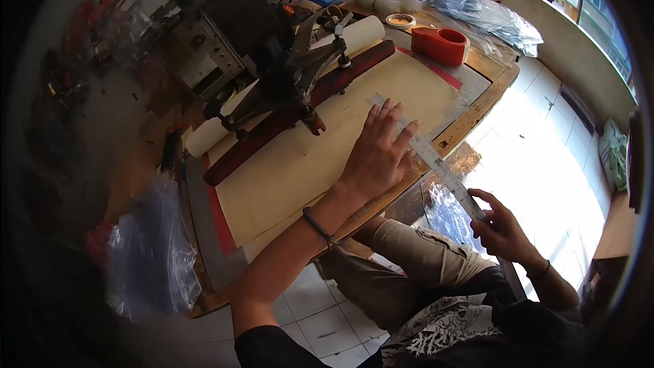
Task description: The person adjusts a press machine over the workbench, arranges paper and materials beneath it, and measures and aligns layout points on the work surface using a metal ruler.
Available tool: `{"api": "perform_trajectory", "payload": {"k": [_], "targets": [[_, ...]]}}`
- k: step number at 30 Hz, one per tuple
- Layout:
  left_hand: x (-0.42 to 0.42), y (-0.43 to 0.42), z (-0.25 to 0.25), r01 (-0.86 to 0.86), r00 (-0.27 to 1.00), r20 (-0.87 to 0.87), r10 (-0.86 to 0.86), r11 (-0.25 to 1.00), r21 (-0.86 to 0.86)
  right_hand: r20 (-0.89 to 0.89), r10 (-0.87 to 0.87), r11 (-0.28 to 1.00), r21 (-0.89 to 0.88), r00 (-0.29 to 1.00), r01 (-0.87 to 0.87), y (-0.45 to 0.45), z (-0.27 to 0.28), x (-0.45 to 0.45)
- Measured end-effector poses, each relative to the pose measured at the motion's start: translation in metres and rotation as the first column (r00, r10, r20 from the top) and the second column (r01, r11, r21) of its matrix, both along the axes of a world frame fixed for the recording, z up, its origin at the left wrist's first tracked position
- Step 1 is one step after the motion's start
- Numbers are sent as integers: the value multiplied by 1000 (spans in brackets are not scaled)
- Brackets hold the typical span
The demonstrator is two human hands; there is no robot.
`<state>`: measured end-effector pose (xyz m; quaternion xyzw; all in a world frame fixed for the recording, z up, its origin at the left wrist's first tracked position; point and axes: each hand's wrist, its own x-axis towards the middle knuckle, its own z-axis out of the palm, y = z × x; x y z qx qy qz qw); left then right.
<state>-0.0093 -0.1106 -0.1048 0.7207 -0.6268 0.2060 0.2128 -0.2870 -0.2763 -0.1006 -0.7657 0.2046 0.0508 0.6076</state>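
A long metal ruler lies slantwise across the table's front edge, its far end on a cream sheet. My left hand rests palm down on the sheet, fingers stretched out and spread, with the fingertips on or right beside the ruler. Beyond the table edge, my right hand grips the ruler between thumb and fingers. The ruler's near end runs down past that hand toward my lap. Over the back of the sheet stands a machine's dark red pressing bar.
A red tape dispenser and a tape roll sit at the back right. Clear plastic sheets are piled behind them. More plastic bags hang at the left edge. A machine control box stands at back left.
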Motion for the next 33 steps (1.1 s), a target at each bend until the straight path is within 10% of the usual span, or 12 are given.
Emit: {"api": "perform_trajectory", "payload": {"k": [12, 18, 33], "targets": [[33, 8, 1, -58, 885, -401, 235, 912, 406, 7, 245, 958, 155, 970, -243, -1, 50, 61], [35, 11, -5, -234, 934, -174, 313, 901, 366, 9, 223, 964, 144, 975, -222, -3, 43, 78], [44, 6, -4, -239, 906, -257, 336, 908, 345, 7, 243, 960, 138, 970, -242, 7, 31, 99]]}}
